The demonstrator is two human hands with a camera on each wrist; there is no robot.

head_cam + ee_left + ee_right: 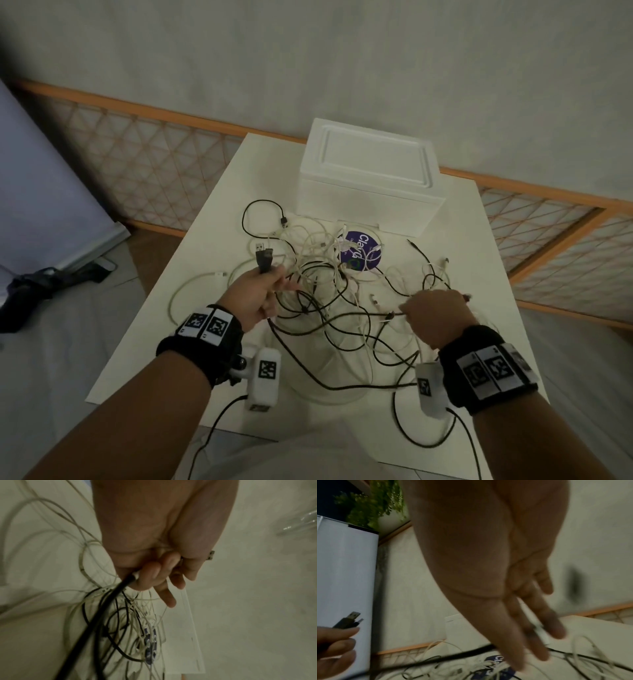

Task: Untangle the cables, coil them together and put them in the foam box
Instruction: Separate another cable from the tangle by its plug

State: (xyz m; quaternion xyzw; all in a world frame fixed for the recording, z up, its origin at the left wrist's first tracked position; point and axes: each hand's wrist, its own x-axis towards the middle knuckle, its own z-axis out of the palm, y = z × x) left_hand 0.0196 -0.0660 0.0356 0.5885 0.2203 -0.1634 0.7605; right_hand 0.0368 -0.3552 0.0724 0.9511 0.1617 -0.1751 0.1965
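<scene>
A tangle of black and white cables (329,291) lies spread over the middle of the white table (219,212). My left hand (263,291) is at the tangle's left side and grips two black USB plugs (263,258), which stick up out of the fist. A thick black cable (109,601) runs down from that hand (154,574) into the heap. My right hand (431,308) is at the tangle's right side and pinches a thin cable end; a white plug (539,630) shows between its fingers (556,628). The white foam box (370,171) stands at the table's back with its lid on.
A round purple label (358,251) lies under the cables in front of the box. One black cable (421,442) hangs over the table's near edge. A wooden lattice rail (137,164) runs along the wall behind. Dark cloth (30,291) lies on the floor at left.
</scene>
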